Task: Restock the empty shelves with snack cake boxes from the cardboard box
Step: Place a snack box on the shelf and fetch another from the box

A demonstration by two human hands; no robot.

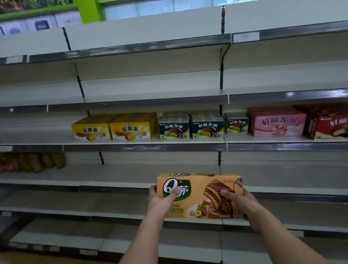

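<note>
box: the orange snack cake box (200,195) is up in the air, in front of the bare shelf (112,176) under the row of other boxes.
long side: it runs left to right, tipped a little down on the right.
left hand: the left hand (162,200) grips the left end, thumb on the front.
right hand: the right hand (237,201) grips the right end, fingers curled round it.
nearer hand: both are on the box, one at each end.
shelf row: yellow boxes (114,129), green boxes (190,127), a pink box (278,122) and a red box (344,125) stand higher up.
next move: i think the box must go forward, long side along the shelf.
</note>
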